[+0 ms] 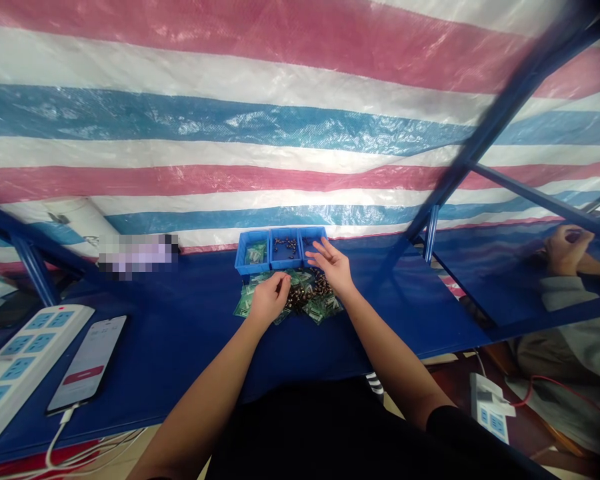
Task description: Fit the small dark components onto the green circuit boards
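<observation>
My left hand [269, 298] is closed in a pinch over the near-left side of a pile; whatever its fingertips hold is too small to make out. Fingers spread, my right hand [334, 268] hovers at the near edge of the right blue bin [311, 233], with nothing visible in it. Beneath both hands lie small green-printed clear bags [323, 307] and a heap of small dark, shiny metal parts [299, 298]. The left blue bin [253, 269] contains similar bags, and loose small parts lie in the middle blue bin [285, 252]. My right hand partly hides the right bin's contents.
On the left of the blue table [180, 347] are a white power strip [45, 353] and a charging phone [87, 367]. A blue metal frame post [460, 167] rises at right. Another person's hand [567, 248] is beyond it. Striped sheeting [280, 120] hangs behind.
</observation>
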{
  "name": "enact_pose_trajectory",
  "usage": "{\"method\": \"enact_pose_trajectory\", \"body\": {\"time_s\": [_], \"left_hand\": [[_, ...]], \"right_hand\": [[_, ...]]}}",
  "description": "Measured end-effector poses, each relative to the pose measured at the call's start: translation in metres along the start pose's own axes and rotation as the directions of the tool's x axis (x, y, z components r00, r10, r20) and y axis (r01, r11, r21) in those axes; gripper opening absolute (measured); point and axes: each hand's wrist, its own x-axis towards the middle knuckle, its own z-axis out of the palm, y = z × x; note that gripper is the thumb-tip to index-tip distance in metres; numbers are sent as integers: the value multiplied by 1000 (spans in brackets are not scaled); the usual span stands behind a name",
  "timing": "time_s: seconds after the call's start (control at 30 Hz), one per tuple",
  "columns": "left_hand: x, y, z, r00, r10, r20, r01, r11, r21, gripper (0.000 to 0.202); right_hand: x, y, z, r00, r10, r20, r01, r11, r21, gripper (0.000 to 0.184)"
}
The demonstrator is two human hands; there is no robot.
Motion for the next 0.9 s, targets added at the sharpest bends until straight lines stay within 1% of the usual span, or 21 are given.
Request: {"method": "enact_pose_trajectory", "body": {"time_s": [0.07,0.13,0.2,0.23,0.27,0.3,0.33,0.37,0.4,0.43,0.5,0.6,0.67,0.73,0.8,0.9], "left_hand": [[0,-1,0,1000,0,4,0,1000,0,28],[0,-1,0,1000,2,8,-2,1000,2,27],[0,-2,0,1000,2,11,-2,1000,4,28],[0,-2,0,1000,2,14,-2,1000,2,28],[0,-1,0,1000,3,17,-3,1000,1,29],[0,-1,0,1000,4,20,-4,1000,-1,29],[0,-1,0,1000,5,23,-5,1000,-1,29],[0,-1,-1,1000,6,25,-6,1000,-1,29],[0,-1,-1,1000,5,23,-5,1000,0,28],[0,-1,-1,1000,4,20,-4,1000,2,27],[0,-1,-1,1000,3,22,-3,1000,5,27],[0,-2,-1,999,7,39,-7,1000,3,28],[0,-2,-1,999,7,43,-8,1000,0,29],[0,-2,-1,999,9,41,-9,1000,1,29],[0,-2,-1,999,13,40,-13,1000,4,30],[0,0,-1,999,16,34,-16,1000,8,30]], "right_hand": [[1,-3,-3,1000,-9,-24,8,999,-53,54],[1,-7,-7,997,-29,-66,17,983,-184,42],[1,-10,-12,995,-56,-87,23,937,-348,34],[1,-12,-16,995,-67,-80,25,899,-438,32],[2,-14,-19,996,-72,-53,33,844,-535,31],[2,-16,-22,998,-54,12,49,771,-635,28],[2,-18,-26,997,-10,80,65,687,-723,25],[1,-19,-29,987,60,149,82,605,-792,22],[1,-20,-31,976,113,187,101,528,-843,20],[1,-21,-33,972,139,191,107,462,-880,20],[1,-19,-35,964,171,205,131,367,-921,20],[2,-12,-34,948,217,231,167,276,-947,23],[4,-6,-33,943,251,221,159,243,-957,24],[5,-1,-32,939,279,203,136,240,-961,23],[6,3,-31,937,285,202,124,270,-955,20],[5,6,-30,947,240,212,123,340,-932,15]]}}
